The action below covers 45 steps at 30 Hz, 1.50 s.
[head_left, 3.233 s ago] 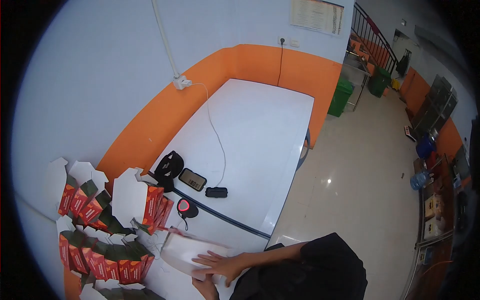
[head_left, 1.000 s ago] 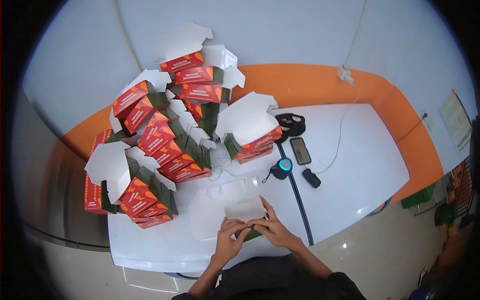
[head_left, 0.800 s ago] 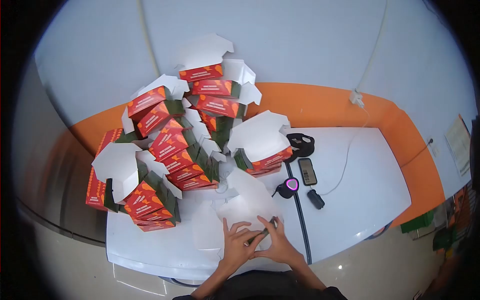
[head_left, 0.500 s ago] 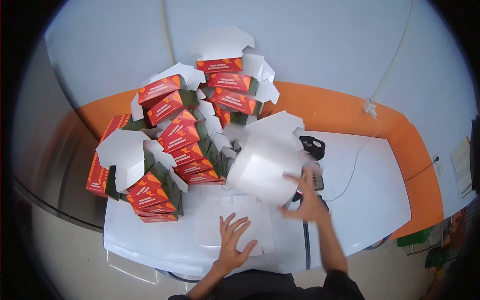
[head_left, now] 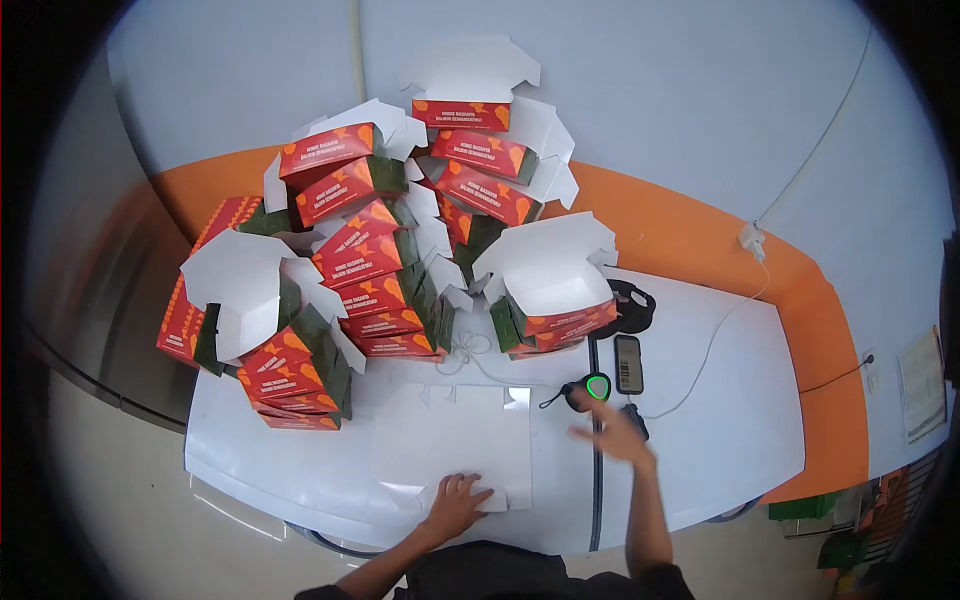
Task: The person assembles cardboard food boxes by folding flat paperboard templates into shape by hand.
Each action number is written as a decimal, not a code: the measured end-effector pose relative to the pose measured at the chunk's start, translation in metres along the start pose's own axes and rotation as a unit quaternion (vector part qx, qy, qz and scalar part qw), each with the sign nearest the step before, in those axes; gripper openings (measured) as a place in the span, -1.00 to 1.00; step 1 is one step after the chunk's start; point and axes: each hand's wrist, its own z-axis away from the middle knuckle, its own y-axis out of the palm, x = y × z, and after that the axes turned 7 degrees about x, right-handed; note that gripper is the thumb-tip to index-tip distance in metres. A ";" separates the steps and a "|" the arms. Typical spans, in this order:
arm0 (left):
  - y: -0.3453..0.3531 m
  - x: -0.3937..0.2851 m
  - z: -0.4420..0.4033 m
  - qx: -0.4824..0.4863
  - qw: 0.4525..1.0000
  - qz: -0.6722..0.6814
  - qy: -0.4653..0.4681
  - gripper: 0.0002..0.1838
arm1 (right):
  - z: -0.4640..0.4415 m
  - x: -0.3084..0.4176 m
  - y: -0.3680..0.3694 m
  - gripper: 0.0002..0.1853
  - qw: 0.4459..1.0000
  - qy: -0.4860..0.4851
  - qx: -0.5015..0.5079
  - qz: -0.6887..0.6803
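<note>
White table [head_left: 280,470] carrying stacks of red boxes [head_left: 362,262] with raised white flaps; before them, a flat white card sheet [head_left: 450,435]; the left hand [head_left: 456,505] on its near edge, whether gripping I cannot tell; the right hand [head_left: 618,434], blurred, fingers spread and empty near a small round device [head_left: 596,387]

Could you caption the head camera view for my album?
A person touches a flat white carton blank near stacked red-and-green boxes, many gaping open.

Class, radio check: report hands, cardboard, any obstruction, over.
Left hand on flat white cardboard. Right hand open, near lit device. Box stacks beside and beyond, not on it.
</note>
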 end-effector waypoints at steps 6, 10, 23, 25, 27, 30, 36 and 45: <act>-0.019 0.025 -0.030 -0.013 0.992 0.124 0.001 -0.78 | 0.060 -0.060 0.177 -0.03 0.994 -0.003 0.088 0.059; -0.062 0.012 -0.036 0.015 0.948 0.311 -0.058 -0.88 | 0.065 -0.045 0.210 -0.36 0.990 -0.048 -0.105 0.080; -0.102 -0.029 -0.001 -0.114 0.782 0.588 -0.171 -0.79 | 0.083 -0.021 0.153 -0.54 0.969 -0.133 -0.141 -0.152; -0.089 -0.032 -0.001 -0.185 0.771 0.592 -0.142 -0.75 | 0.073 -0.040 0.160 -0.62 0.962 -0.096 -0.204 -0.156; -0.079 -0.044 -0.005 -0.246 0.738 0.612 -0.140 -0.74 | 0.062 -0.040 0.170 -0.78 0.941 -0.105 -0.300 -0.114; -0.073 -0.061 -0.007 -0.199 0.769 0.580 -0.182 -0.74 | 0.052 -0.031 0.170 -0.78 0.912 -0.142 -0.376 -0.087; -0.068 -0.083 -0.007 -0.203 0.908 0.361 -0.068 -0.72 | 0.040 -0.058 0.179 -0.78 0.878 -0.038 -0.353 -0.322; -0.076 -0.087 -0.007 -0.135 0.888 0.397 -0.186 -0.81 | 0.065 -0.030 0.162 -0.75 0.923 -0.272 -0.262 -0.073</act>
